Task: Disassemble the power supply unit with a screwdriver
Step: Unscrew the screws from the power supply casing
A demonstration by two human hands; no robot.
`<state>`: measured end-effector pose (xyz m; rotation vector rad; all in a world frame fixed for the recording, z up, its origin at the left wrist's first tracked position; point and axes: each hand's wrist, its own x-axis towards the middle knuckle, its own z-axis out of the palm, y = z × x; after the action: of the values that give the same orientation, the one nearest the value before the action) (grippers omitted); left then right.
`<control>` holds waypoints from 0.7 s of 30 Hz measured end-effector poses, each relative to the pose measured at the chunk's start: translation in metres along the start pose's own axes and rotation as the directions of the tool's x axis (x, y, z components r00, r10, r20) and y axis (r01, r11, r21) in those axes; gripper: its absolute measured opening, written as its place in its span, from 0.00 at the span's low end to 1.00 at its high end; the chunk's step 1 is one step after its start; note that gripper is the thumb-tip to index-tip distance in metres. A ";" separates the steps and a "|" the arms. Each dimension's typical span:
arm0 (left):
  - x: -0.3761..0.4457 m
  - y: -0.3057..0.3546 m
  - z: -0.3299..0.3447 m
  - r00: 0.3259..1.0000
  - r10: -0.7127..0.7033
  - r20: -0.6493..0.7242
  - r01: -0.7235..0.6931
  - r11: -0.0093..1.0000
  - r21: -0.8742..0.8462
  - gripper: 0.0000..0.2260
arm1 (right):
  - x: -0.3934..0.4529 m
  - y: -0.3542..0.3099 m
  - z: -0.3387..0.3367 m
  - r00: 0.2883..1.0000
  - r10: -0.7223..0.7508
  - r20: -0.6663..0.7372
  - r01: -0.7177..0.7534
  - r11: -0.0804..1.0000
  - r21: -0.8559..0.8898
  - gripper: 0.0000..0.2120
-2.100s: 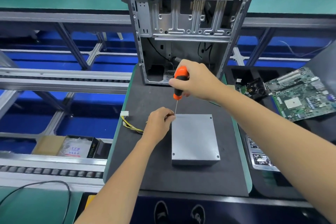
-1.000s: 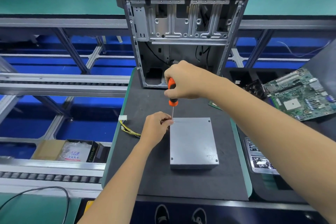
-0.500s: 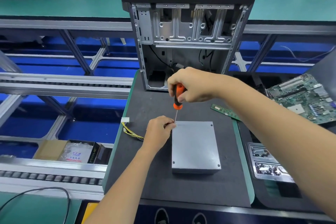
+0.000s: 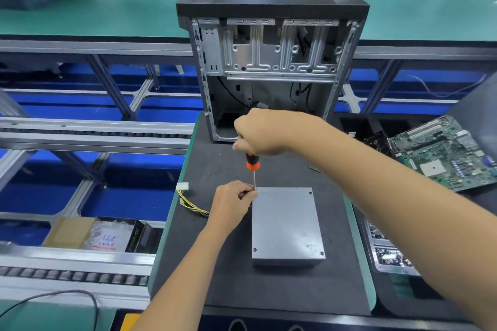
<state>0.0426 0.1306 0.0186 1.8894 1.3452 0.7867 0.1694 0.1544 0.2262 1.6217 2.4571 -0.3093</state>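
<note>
A grey metal power supply unit [image 4: 287,226] lies flat on the dark mat [image 4: 269,290], with screws at its lid corners. My right hand [image 4: 265,133] grips the orange and black handle of a screwdriver [image 4: 252,166], held upright with its tip at the unit's far left corner. My left hand [image 4: 232,201] pinches the thin shaft just above that corner. A yellow and black cable with a white connector [image 4: 183,187] runs out from the unit's left side, partly hidden by my left hand.
An open, gutted computer case [image 4: 271,62] stands at the mat's far end. A green motherboard [image 4: 443,153] and black trays lie to the right. Conveyor rails [image 4: 94,134] and a cardboard box [image 4: 91,234] are to the left.
My right hand has shifted its grip on the handle, covering more of it, while the tip stays at the same corner. The left hand stays on the shaft. The camera has tilted slightly.
</note>
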 end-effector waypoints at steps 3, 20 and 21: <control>0.001 0.000 0.000 1.000 -0.011 0.006 0.011 1.000 -0.006 0.04 | -0.004 0.004 -0.005 0.998 -0.029 0.062 0.030 0.999 -0.027 0.07; 0.003 0.002 0.000 0.999 -0.033 0.021 0.033 0.999 -0.029 0.02 | -0.009 0.001 0.010 0.993 -0.006 -0.116 0.003 1.000 -0.030 0.08; 0.002 0.002 -0.001 0.999 -0.036 0.025 0.037 0.999 -0.039 0.02 | -0.011 0.001 0.007 0.995 -0.053 -0.087 0.056 0.998 0.032 0.08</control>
<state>0.0437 0.1327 0.0207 1.8333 1.3360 0.7643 0.1746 0.1436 0.2224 1.6164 2.5770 -0.2965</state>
